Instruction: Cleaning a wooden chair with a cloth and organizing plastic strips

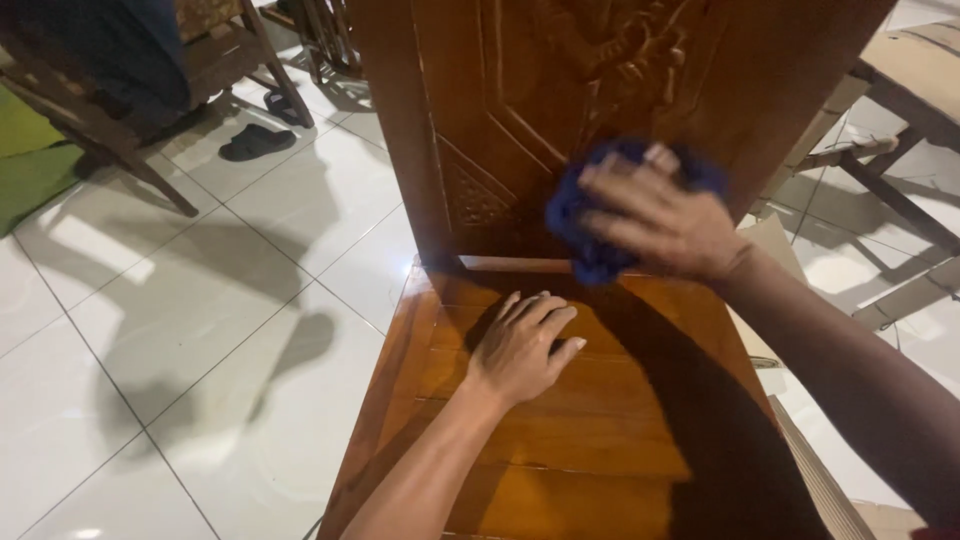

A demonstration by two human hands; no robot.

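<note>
I take this for a room in a home, or a small furniture shop. A carved, glossy brown wooden chair [560,420] stands on a floor of large white glazed tiles [200,330]. Behind the chair to the left are more dark wooden chairs [120,110], with black sandals [258,141] beside them and a green mat [30,160].

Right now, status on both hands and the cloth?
Left hand flat on chair seat. Right hand presses blue cloth against carved backrest. Nothing in the way.

Floor: glossy white tiles [200,330], shadowed. Upper left: dark wooden chair [120,110], black sandals [257,141], green mat [30,160]. Right: wooden furniture legs [890,190].
</note>
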